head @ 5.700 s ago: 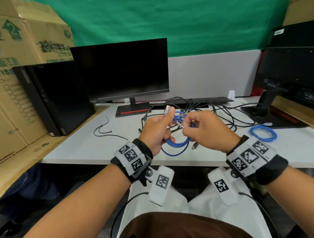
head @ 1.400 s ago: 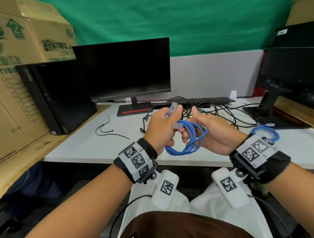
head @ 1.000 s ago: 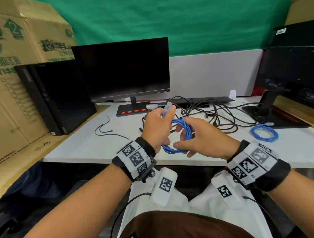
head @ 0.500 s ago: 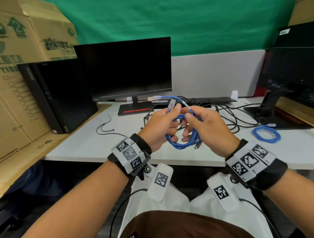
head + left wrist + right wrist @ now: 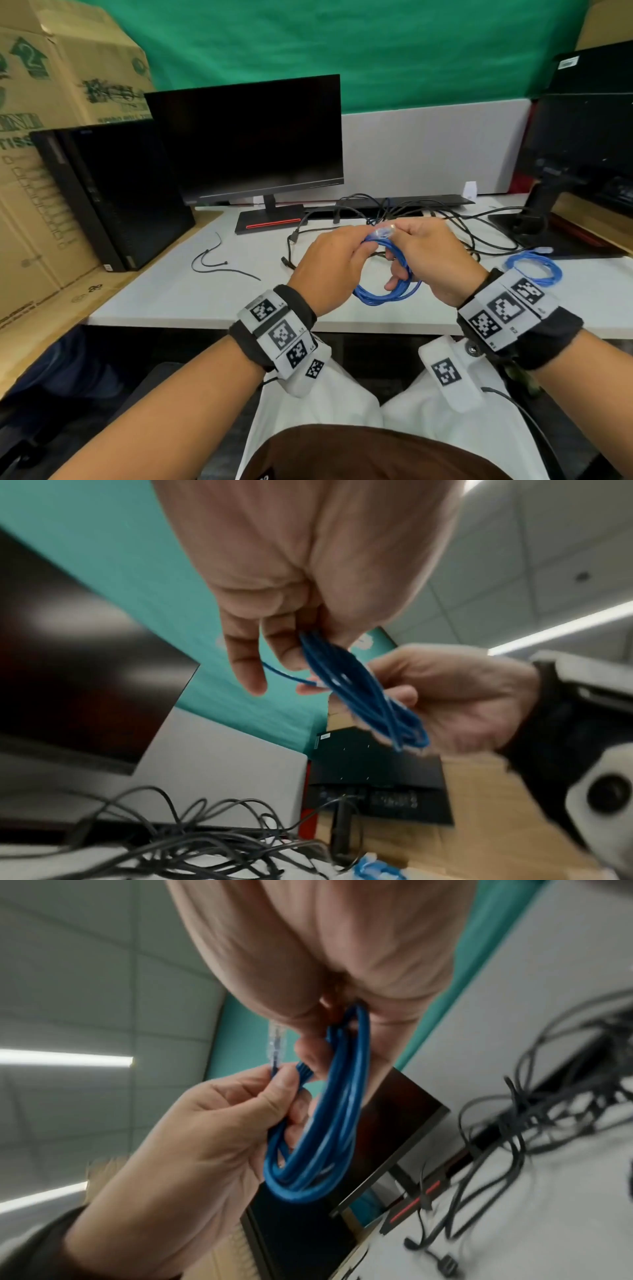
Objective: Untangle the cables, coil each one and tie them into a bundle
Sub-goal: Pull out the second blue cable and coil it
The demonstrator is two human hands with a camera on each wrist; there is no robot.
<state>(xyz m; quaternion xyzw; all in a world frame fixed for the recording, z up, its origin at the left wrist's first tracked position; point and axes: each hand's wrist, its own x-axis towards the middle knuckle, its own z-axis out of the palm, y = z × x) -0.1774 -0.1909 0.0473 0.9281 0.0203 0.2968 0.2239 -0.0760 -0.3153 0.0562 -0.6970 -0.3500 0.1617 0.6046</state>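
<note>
I hold a coiled blue network cable (image 5: 383, 294) in the air above the white desk's front edge (image 5: 274, 318). My left hand (image 5: 346, 253) pinches the strand just below the clear plug (image 5: 383, 233) and grips the coil's top. My right hand (image 5: 414, 246) has its fingers curled through the loops. In the right wrist view the coil (image 5: 325, 1123) hangs from my right hand (image 5: 325, 961), and my left hand (image 5: 212, 1137) pinches under the plug (image 5: 276, 1045). In the left wrist view the coil (image 5: 363, 693) runs from my left fingers (image 5: 284, 642) to my right hand (image 5: 462, 696).
A second blue coil (image 5: 534, 270) lies on the desk at the right. A tangle of black cables (image 5: 445, 219) spreads behind my hands, before a keyboard (image 5: 428, 200). Thin black ties (image 5: 219, 263) lie at the left. A monitor (image 5: 246, 144), a computer tower (image 5: 113, 195) and cardboard boxes (image 5: 51, 102) stand around.
The cable's free end, which arched out to the left half a second ago, is now drawn in, its plug at my fingertips. My right hand has turned and moved through the coil.
</note>
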